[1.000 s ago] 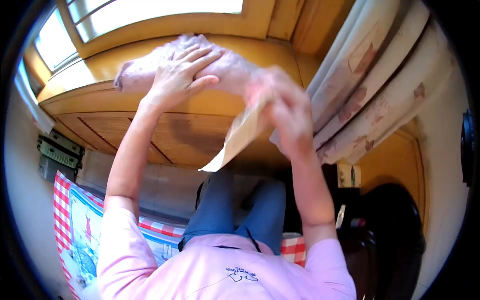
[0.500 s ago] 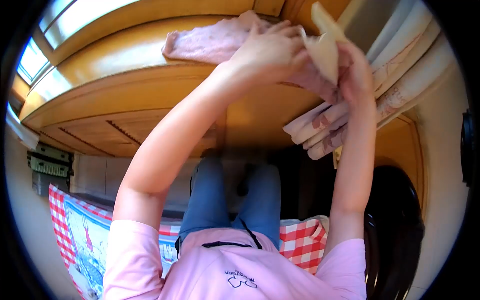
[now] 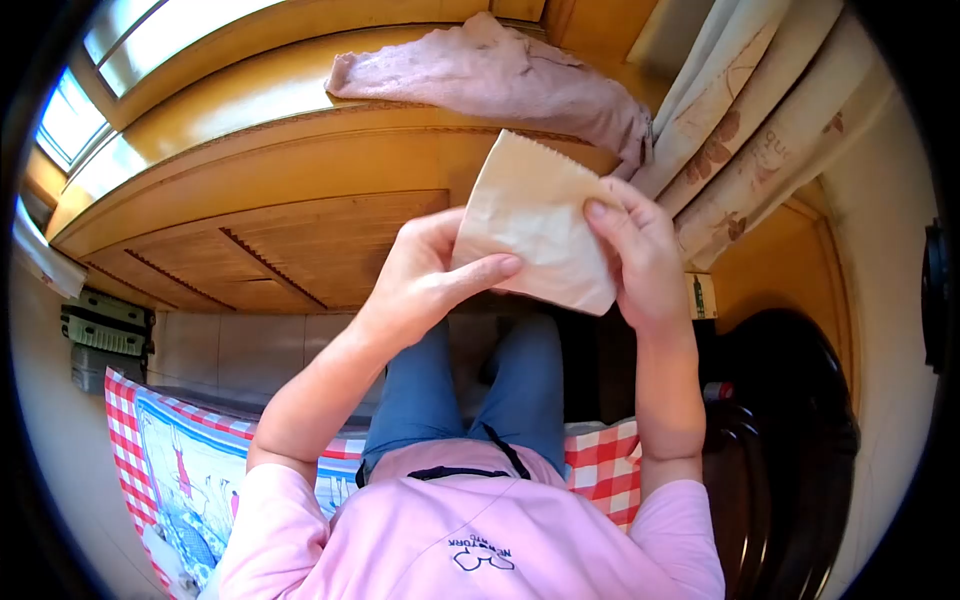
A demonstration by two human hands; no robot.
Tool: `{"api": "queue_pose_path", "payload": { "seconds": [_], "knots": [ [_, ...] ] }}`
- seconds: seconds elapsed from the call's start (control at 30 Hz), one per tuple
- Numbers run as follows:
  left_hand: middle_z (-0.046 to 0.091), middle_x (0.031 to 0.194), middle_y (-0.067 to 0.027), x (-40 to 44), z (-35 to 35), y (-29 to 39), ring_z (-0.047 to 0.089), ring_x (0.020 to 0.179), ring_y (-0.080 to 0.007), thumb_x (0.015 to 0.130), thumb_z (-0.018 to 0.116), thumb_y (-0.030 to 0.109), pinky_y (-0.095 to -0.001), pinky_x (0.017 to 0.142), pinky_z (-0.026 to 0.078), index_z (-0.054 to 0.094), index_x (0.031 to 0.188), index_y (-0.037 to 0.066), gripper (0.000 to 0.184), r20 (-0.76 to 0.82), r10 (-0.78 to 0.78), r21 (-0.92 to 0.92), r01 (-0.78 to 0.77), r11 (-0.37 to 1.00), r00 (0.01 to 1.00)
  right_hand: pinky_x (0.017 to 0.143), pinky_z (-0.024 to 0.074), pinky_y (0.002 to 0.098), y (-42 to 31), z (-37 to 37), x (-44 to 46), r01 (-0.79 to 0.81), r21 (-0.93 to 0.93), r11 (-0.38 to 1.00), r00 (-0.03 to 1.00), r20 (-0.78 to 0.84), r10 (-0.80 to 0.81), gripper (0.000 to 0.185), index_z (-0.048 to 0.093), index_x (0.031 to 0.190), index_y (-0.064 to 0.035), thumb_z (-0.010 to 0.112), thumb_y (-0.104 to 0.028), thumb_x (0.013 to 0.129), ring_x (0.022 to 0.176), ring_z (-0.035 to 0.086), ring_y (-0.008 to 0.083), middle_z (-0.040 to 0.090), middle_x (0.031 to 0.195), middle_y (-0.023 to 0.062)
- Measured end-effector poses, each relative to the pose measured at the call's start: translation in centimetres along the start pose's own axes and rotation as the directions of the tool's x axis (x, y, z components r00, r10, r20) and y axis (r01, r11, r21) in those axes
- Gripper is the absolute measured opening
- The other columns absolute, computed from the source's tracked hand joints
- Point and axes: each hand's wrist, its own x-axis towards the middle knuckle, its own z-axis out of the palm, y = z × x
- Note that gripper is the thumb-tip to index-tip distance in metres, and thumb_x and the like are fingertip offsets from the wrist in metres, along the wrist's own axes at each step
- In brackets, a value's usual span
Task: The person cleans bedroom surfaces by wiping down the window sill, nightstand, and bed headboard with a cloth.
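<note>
A folded beige paper tissue with a zigzag top edge is held up in front of my legs. My left hand grips its lower left side, the thumb lying across the front. On the right side, my right hand pinches it with the thumb near the upper corner. The fingers behind the tissue are hidden. Beyond both hands, a crumpled pink cloth lies along the wooden ledge, its right end drooping over the edge. Neither hand touches the cloth.
A patterned curtain hangs at the right, close to the cloth's end. Below the ledge are wooden panels. A dark glossy piece of furniture stands to my right, and a red-checked cloth lies beneath me.
Both hands have drawn back from the pink cloth toward me, bringing the beige tissue. My left hand has taken hold of the tissue, which now faces me flat. The cloth stays on the ledge.
</note>
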Motion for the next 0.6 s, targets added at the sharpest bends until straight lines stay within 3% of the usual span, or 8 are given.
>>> {"api": "queue_pose_path", "payload": {
  "seconds": [0.07,0.17,0.23,0.37,0.43,0.57,0.6],
  "knots": [
    [0.069,0.111,-0.0057,-1.5,0.4,-1.1,0.065,0.101,-0.0103,0.092,0.073,0.01,-0.0272,0.091,0.053,0.06,0.127,-0.003,0.04,-0.044,0.021,-0.072,-0.024,0.997,0.999,0.079,0.0453,0.0199,0.5,-0.8,-2.0,0.013,-0.155,0.988,0.999,0.038,-0.007,0.018,0.069,0.104,0.0006,0.059,-0.012,0.098,0.085,0.057,0.0038,0.066,0.092,-0.0028],
    [0.07,0.107,-0.0045,-2.9,1.4,-2.0,0.064,0.096,-0.0086,0.093,0.072,0.011,-0.0257,0.087,0.053,0.065,0.12,-0.003,0.031,-0.099,0.01,-0.162,-0.026,0.986,0.995,0.078,0.046,0.0206,1.5,-1.3,-4.6,-0.02,-0.167,0.986,0.997,0.069,0.032,0.018,0.07,0.107,0.0019,0.064,-0.011,0.096,0.086,0.058,0.0042,0.067,0.093,-0.0028],
    [0.07,0.104,-0.0028,-3.6,1.2,-3.2,0.062,0.093,-0.007,0.094,0.072,0.011,-0.0238,0.084,0.051,0.068,0.115,-0.002,0.026,-0.056,-0.022,-0.046,0.02,0.999,0.998,0.079,0.0477,0.0217,2.1,-0.9,-5.7,-0.07,-0.138,0.988,0.996,0.043,0.076,0.021,0.069,0.111,0.0031,0.067,-0.008,0.094,0.087,0.06,0.005,0.068,0.095,-0.0012],
    [0.07,0.1,-0.0003,-4.5,1.1,-4.9,0.061,0.092,-0.005,0.095,0.07,0.013,-0.0225,0.083,0.05,0.068,0.114,-0.002,0.024,-0.033,-0.121,-0.061,0.119,0.991,0.992,0.077,0.049,0.0208,3.8,-0.8,-6.6,-0.059,-0.105,0.993,0.998,-0.043,0.054,0.02,0.069,0.11,0.0031,0.067,-0.009,0.094,0.087,0.061,0.0049,0.07,0.095,-0.0002],
    [0.07,0.102,-0.0003,-4.9,1.1,-4.9,0.061,0.093,-0.0047,0.095,0.069,0.011,-0.0225,0.084,0.05,0.068,0.115,-0.002,0.024,-0.014,-0.145,-0.049,0.144,0.988,0.989,0.077,0.0491,0.0208,4.5,-1.8,-7.1,-0.219,-0.012,0.976,0.973,0.07,0.219,0.02,0.069,0.111,0.0036,0.067,-0.008,0.094,0.086,0.061,0.0047,0.07,0.094,0.0001],
    [0.071,0.105,-0.0042,-5.5,2.4,-4.5,0.064,0.095,-0.0086,0.095,0.064,0.007,-0.0249,0.086,0.051,0.068,0.115,-0.002,0.023,-0.09,-0.188,-0.131,0.176,0.976,0.978,0.078,0.0497,0.0214,5.9,-1.8,-7.9,-0.171,-0.118,0.978,0.984,0.036,0.176,0.023,0.069,0.115,0.0045,0.066,-0.008,0.095,0.086,0.061,0.0051,0.071,0.096,0.0012],
    [0.072,0.106,-0.0059,-5.7,2.7,-4.4,0.065,0.096,-0.0104,0.095,0.061,0.005,-0.0259,0.087,0.051,0.069,0.115,-0.003,0.022,-0.147,-0.199,-0.184,0.171,0.968,0.969,0.077,0.05,0.0217,5.9,-1.3,-8.1,-0.177,-0.009,0.984,0.984,-0.006,0.177,0.021,0.071,0.112,0.0045,0.065,-0.004,0.094,0.086,0.063,0.0068,0.072,0.095,0.0033]
  ]
}}
